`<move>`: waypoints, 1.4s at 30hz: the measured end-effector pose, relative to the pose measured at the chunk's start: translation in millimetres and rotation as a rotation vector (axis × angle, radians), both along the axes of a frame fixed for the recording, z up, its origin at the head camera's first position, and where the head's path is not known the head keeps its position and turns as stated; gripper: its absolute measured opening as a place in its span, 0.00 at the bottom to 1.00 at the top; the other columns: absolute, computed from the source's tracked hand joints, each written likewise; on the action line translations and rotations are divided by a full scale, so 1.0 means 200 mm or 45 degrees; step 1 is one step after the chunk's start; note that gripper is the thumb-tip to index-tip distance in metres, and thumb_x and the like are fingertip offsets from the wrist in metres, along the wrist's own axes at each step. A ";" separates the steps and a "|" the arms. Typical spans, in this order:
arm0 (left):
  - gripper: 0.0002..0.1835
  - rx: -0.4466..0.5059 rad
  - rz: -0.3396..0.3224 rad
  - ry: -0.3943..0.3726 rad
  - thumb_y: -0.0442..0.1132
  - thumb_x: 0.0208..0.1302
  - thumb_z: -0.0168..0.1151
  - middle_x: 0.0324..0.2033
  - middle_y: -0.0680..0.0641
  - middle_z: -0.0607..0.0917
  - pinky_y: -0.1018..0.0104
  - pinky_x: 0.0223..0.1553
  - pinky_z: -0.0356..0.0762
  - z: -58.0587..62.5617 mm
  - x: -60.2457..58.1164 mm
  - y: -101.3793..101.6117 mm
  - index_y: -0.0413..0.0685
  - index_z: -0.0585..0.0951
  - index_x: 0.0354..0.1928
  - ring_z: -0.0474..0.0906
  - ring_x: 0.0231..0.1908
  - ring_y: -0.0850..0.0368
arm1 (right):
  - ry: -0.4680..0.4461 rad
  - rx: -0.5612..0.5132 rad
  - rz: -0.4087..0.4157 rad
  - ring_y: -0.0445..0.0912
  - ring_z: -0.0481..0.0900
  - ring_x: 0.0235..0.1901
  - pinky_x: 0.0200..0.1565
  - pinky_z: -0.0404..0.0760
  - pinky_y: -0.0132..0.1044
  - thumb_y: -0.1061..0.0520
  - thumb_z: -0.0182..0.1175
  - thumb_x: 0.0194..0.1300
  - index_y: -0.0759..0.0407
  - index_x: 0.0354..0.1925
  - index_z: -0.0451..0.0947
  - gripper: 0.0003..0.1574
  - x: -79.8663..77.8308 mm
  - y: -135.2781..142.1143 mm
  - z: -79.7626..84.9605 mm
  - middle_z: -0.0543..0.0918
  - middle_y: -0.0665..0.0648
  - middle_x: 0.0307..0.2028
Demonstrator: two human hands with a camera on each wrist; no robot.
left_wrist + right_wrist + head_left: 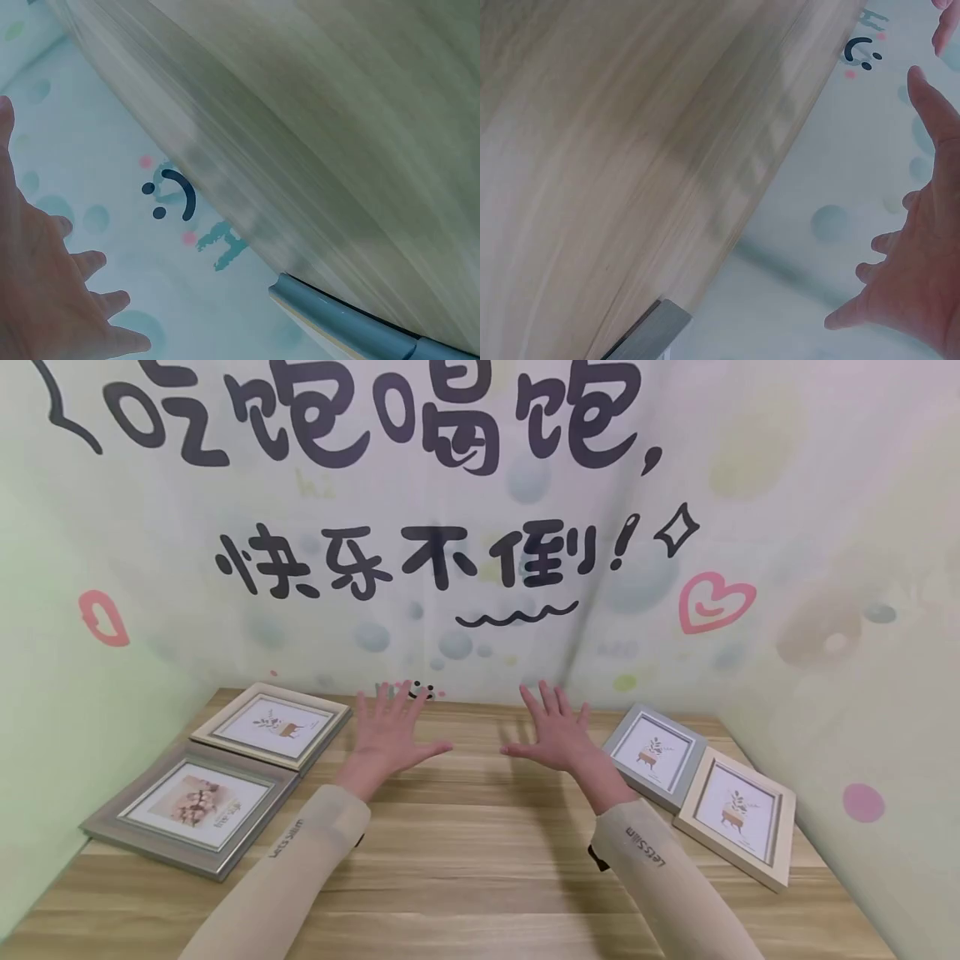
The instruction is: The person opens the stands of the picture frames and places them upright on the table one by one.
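Note:
Both hands reach forward over the wooden table with fingers spread and nothing held. In the head view the left hand [387, 739] is nearest a cream picture frame [272, 725] at the back left. A larger grey-brown picture frame [197, 806] with a flower picture lies in front of that one. The right hand [557, 737] hovers near a grey-blue picture frame [656, 755], and a light wood picture frame [738, 814] lies beside it. Both wrist views show a spread hand: the left [45, 292] at the left edge, the right [922, 277] at the right edge.
The table [465, 860] has a wood-grain top and meets a printed backdrop [420, 635] with black lettering and pink hearts. Pale walls stand close on the left and right. The frames lie flat in pairs along the table's two sides.

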State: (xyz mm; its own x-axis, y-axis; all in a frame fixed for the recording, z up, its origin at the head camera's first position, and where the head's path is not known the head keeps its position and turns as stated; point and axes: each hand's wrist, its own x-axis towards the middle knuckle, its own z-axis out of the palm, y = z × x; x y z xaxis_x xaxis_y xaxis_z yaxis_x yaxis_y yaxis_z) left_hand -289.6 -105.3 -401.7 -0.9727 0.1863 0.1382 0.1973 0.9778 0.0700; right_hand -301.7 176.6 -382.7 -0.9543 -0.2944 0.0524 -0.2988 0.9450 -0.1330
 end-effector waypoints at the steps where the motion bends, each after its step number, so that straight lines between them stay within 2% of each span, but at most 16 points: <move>1: 0.58 0.000 0.002 -0.009 0.83 0.55 0.47 0.79 0.43 0.50 0.27 0.74 0.34 0.00 0.00 0.00 0.59 0.49 0.80 0.39 0.78 0.34 | -0.003 0.001 0.000 0.65 0.40 0.78 0.68 0.41 0.80 0.23 0.61 0.56 0.45 0.80 0.40 0.68 0.00 0.00 0.00 0.41 0.62 0.80; 9: 0.57 0.020 0.010 -0.037 0.82 0.54 0.48 0.80 0.43 0.48 0.27 0.74 0.34 0.00 0.02 -0.02 0.59 0.50 0.80 0.38 0.78 0.34 | -0.016 -0.005 -0.008 0.64 0.40 0.79 0.69 0.42 0.79 0.24 0.61 0.56 0.46 0.80 0.41 0.67 0.00 -0.02 0.00 0.42 0.62 0.80; 15: 0.58 0.010 0.006 -0.015 0.82 0.54 0.49 0.80 0.43 0.49 0.27 0.74 0.34 0.00 0.03 -0.03 0.58 0.50 0.80 0.39 0.78 0.33 | -0.026 -0.006 0.004 0.64 0.41 0.79 0.69 0.43 0.78 0.24 0.61 0.57 0.46 0.80 0.41 0.67 0.01 -0.03 0.00 0.43 0.61 0.80; 22: 0.58 -0.006 0.017 -0.015 0.82 0.54 0.48 0.79 0.43 0.50 0.26 0.73 0.36 0.03 0.06 -0.06 0.57 0.51 0.79 0.41 0.78 0.33 | -0.068 -0.034 0.034 0.64 0.42 0.79 0.69 0.44 0.79 0.26 0.62 0.59 0.47 0.80 0.43 0.65 0.03 -0.06 0.02 0.44 0.62 0.80; 29: 0.59 0.021 0.029 -0.036 0.82 0.55 0.48 0.80 0.43 0.47 0.26 0.73 0.30 0.05 0.09 -0.11 0.55 0.47 0.80 0.40 0.77 0.31 | -0.111 -0.039 0.042 0.64 0.43 0.78 0.70 0.43 0.77 0.26 0.61 0.60 0.47 0.80 0.45 0.63 0.04 -0.10 0.02 0.46 0.62 0.80; 33: 0.59 0.024 0.028 -0.031 0.82 0.55 0.47 0.80 0.43 0.47 0.26 0.72 0.28 0.07 0.12 -0.13 0.55 0.47 0.80 0.39 0.77 0.31 | -0.110 -0.028 0.055 0.64 0.45 0.78 0.72 0.46 0.74 0.27 0.61 0.61 0.48 0.79 0.47 0.61 0.04 -0.12 0.04 0.48 0.62 0.80; 36: 0.59 0.026 0.029 -0.024 0.82 0.55 0.48 0.80 0.43 0.47 0.25 0.72 0.28 0.09 0.13 -0.15 0.55 0.46 0.80 0.39 0.77 0.30 | -0.092 -0.025 0.080 0.63 0.48 0.78 0.73 0.52 0.70 0.29 0.61 0.63 0.49 0.79 0.50 0.58 0.04 -0.14 0.05 0.51 0.62 0.79; 42: 0.58 0.022 0.045 0.007 0.81 0.55 0.50 0.79 0.41 0.49 0.25 0.72 0.30 0.12 0.16 -0.17 0.57 0.48 0.80 0.41 0.77 0.29 | -0.046 -0.096 0.133 0.61 0.57 0.75 0.73 0.62 0.59 0.34 0.61 0.66 0.51 0.78 0.53 0.53 0.05 -0.18 0.06 0.59 0.63 0.76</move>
State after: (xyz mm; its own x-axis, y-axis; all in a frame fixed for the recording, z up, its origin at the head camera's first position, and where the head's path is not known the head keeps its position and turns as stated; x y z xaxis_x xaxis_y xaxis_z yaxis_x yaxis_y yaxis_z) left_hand -257.7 -139.3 -377.6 -0.9779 0.1494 0.1462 0.1630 0.9829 0.0861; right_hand -291.3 140.9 -370.6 -0.9204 -0.3885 0.0442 -0.3886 0.8961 -0.2146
